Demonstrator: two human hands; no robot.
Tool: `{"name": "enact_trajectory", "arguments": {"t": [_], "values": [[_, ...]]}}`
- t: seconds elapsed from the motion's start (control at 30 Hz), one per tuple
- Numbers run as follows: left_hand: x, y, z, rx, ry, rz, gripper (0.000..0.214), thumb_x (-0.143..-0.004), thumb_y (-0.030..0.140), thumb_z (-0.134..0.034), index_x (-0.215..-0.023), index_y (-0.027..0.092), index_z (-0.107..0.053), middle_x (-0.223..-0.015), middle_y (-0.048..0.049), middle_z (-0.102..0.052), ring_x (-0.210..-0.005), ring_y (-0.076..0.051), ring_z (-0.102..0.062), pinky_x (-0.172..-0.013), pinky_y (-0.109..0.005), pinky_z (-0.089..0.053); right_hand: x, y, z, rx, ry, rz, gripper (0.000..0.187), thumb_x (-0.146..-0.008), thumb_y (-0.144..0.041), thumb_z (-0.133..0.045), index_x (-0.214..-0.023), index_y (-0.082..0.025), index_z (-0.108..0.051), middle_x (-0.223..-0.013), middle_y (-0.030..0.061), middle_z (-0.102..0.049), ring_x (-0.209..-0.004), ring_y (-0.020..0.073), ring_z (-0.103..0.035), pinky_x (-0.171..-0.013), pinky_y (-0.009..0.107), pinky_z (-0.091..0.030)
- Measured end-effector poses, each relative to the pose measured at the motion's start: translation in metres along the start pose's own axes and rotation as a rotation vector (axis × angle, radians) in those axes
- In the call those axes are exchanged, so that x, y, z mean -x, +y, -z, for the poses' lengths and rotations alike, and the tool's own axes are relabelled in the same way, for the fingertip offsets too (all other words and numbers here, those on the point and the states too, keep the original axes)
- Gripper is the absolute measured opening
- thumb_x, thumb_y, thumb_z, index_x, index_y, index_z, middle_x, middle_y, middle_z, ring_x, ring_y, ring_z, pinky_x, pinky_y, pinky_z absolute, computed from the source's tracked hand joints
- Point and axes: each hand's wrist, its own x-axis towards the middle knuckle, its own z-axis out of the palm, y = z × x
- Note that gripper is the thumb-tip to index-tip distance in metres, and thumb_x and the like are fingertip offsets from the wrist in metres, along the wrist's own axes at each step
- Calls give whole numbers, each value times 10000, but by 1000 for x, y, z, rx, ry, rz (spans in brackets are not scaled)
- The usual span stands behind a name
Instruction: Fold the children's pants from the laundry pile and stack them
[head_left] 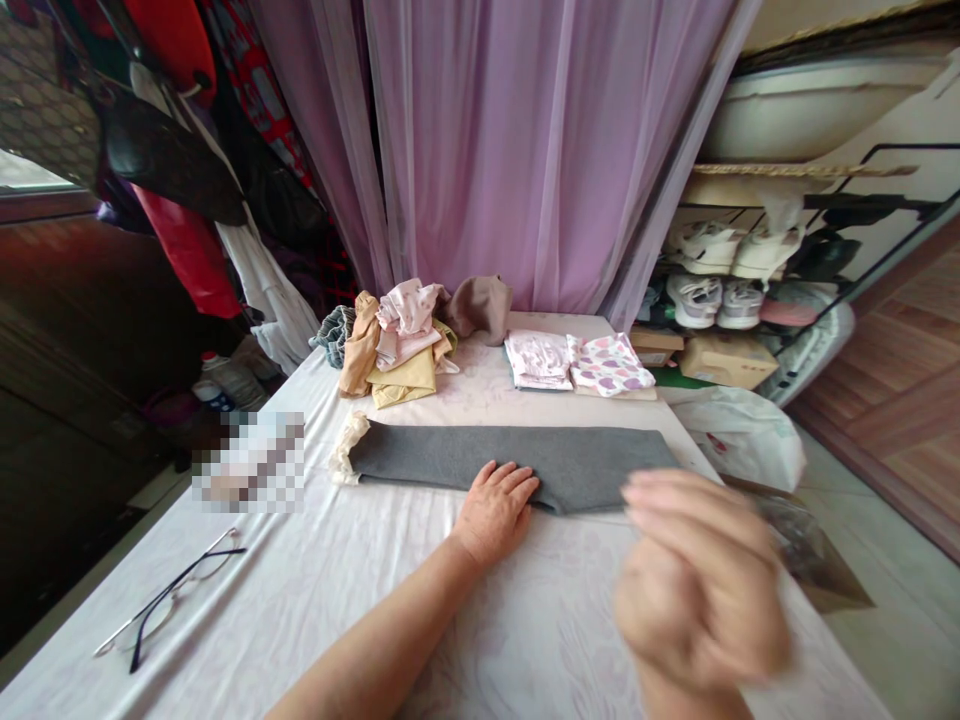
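A long dark grey garment, shaped like trousers folded lengthwise, lies flat across the table. Its left end has a gathered cream edge. My left hand rests flat on its near edge, fingers stretched out and holding nothing. Raised nearer the camera, past the garment's right end, is my right hand. Its fingers look curled but are smeared by motion, so whether anything is in them cannot be seen. Behind the garment, a heap of crumpled clothes sits left of two folded patterned pieces, one with heart-like shapes.
Eyeglasses and a pixelated item lie on the table's left side. A purple curtain hangs behind. Shoes stand on a rack at right, above a white plastic bag. Bags and clothes hang at left.
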Motion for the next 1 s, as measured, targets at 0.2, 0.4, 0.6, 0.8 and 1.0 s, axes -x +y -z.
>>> {"name": "enact_trajectory", "arguments": {"t": [0.2,0.4,0.6,0.8,1.0], "values": [[16,-25,17,-55,-1,27,400,-940,277,-487,-1336,274,-546,-1393,-28,-579,-1310,-224,-489,-1166,-462,-295,48,54,-51,159,-251,-131,145,-918,-223,-513,-925,-223,-657,-857,51,-714,-813,197,-654,-766,346,-516],[63,-91,61,-222,78,172,356,-945,334,-505,-1275,247,-609,-1310,-67,-641,-1266,-258,-536,-1171,-538,-245,93,71,-55,265,-519,-158,193,-880,-326,-559,-942,-217,-705,-950,67,-716,-886,222,-639,-777,344,-465],[102,-140,89,-336,165,220,346,-949,323,-470,-1211,209,-664,-1245,-95,-679,-1220,-283,-577,-1121,-503,-338,97,75,-60,332,-563,-162,217,-888,-278,-542,-950,-246,-748,-934,51,-712,-850,197,-625,-748,320,-430],[106,-146,91,-321,286,232,314,-953,265,-433,-1108,236,-705,-1124,-65,-734,-1180,-270,-606,-1134,-518,-295,97,78,-57,284,-481,-138,245,-925,-298,-512,-931,-249,-752,-913,51,-716,-845,184,-624,-759,302,-431],[111,-141,85,-250,268,234,269,-916,276,-493,-1086,241,-700,-1119,-65,-734,-1148,-267,-620,-1132,-533,-274,99,78,-57,304,-541,-150,225,-905,-290,-529,-895,-261,-752,-918,33,-719,-847,180,-623,-759,307,-410]]}}
